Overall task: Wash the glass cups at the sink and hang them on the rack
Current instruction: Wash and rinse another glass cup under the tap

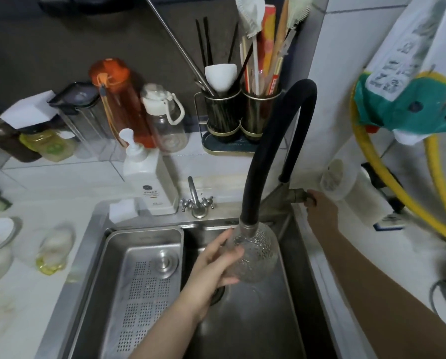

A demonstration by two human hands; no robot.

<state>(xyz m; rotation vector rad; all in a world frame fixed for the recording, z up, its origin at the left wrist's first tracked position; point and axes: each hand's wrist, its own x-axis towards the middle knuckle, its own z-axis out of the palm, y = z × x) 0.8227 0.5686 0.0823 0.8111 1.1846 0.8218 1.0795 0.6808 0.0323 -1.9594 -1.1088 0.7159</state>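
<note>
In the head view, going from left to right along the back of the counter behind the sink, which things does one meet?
Orange bottle → clear bottle with white lid → black utensil holder → black faucet hose → yellow hose.

My right hand (320, 207) covers the tap handle beside the black faucet hose (273, 156), so I cannot see how the handle sits, and my fingertips are tucked out of sight behind it. The hose's nozzle hides the mouth of the glass cup (259, 257) my left hand (216, 263) holds under it, and the cup's near side is behind my fingers. Left of the hose, the jars (53, 149) and cups (53, 251) on the counter are too blurred to tell apart, and the picture's edge cuts the leftmost ones.
</note>
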